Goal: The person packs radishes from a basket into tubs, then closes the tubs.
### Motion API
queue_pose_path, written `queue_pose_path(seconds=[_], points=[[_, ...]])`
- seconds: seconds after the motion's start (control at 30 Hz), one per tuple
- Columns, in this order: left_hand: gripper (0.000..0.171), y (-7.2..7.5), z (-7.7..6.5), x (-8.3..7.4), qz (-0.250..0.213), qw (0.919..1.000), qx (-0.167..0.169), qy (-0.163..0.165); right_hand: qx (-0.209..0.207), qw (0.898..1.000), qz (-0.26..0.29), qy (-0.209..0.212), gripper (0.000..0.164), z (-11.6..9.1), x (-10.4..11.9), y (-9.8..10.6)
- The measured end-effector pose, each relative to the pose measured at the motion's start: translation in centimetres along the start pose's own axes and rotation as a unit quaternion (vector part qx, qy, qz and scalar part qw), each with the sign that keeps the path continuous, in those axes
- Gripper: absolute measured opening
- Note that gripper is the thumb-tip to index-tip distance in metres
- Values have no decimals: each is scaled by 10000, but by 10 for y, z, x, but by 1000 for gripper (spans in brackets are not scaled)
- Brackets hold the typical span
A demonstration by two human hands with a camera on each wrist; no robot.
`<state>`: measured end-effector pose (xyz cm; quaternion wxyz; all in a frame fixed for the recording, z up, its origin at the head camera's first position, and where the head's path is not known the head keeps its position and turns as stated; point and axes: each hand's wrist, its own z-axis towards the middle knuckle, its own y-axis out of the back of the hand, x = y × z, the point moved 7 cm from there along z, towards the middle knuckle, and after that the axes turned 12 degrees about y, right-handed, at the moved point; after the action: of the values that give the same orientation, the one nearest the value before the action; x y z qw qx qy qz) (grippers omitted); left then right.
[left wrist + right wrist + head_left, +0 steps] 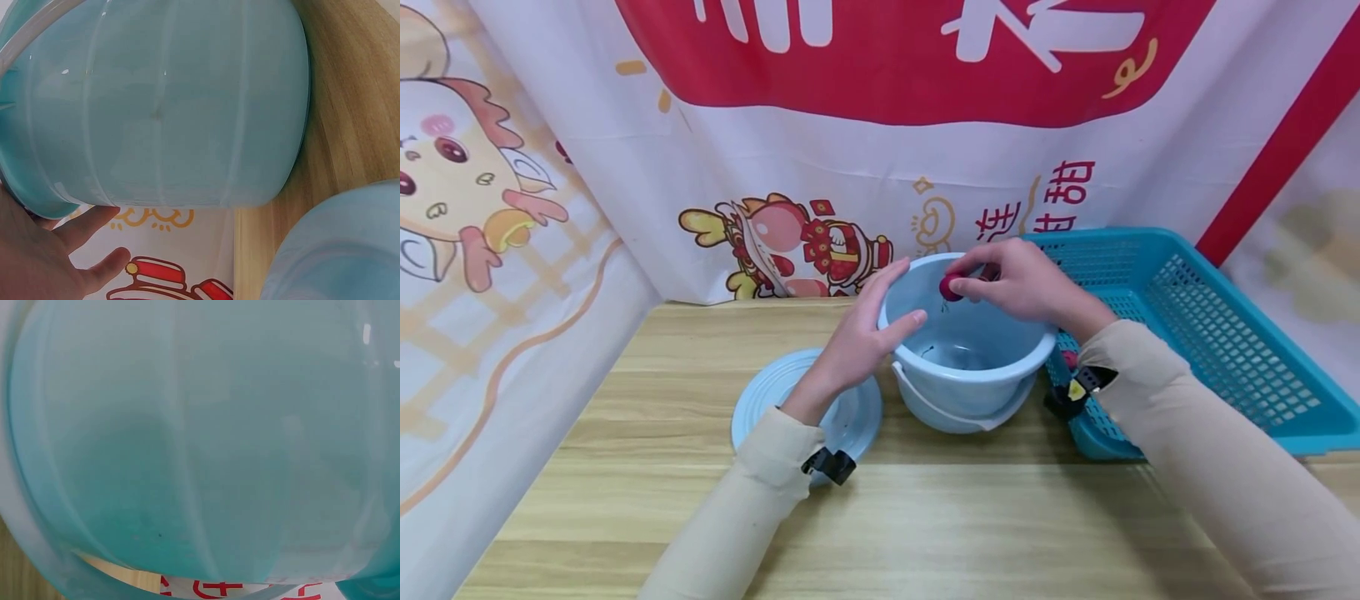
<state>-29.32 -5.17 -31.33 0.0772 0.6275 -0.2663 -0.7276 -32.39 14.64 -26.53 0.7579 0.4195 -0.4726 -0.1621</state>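
Observation:
A light blue bucket [958, 400] stands upright on the wooden table, its pale handle hanging down at the front. My left hand [868, 325] holds its left rim, thumb over the edge; in the left wrist view, fingers [94, 225] show beside the bucket wall [162, 112]. Above the bucket's opening, my right hand [1026, 279] pinches a small round red radish [951, 287] with thin roots dangling. The right wrist view shows mostly the bucket's outer wall [219, 444], and the right hand is out of it. Inside the bucket, a thin dark strand lies near the bottom.
A round light blue lid [767, 396] lies on the table left of the bucket, partly under my left forearm. To the right sits a teal plastic basket [1255, 325] with a red item [1070, 358] visible near its left side. A printed cloth [790, 175] hangs behind the table.

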Motion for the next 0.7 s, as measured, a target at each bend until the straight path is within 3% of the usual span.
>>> queue_pose_path(seconds=[0.7], points=[[73, 0, -1, -2, 4, 10000, 45, -87, 211, 9979, -519, 319, 37, -3, 4, -7]])
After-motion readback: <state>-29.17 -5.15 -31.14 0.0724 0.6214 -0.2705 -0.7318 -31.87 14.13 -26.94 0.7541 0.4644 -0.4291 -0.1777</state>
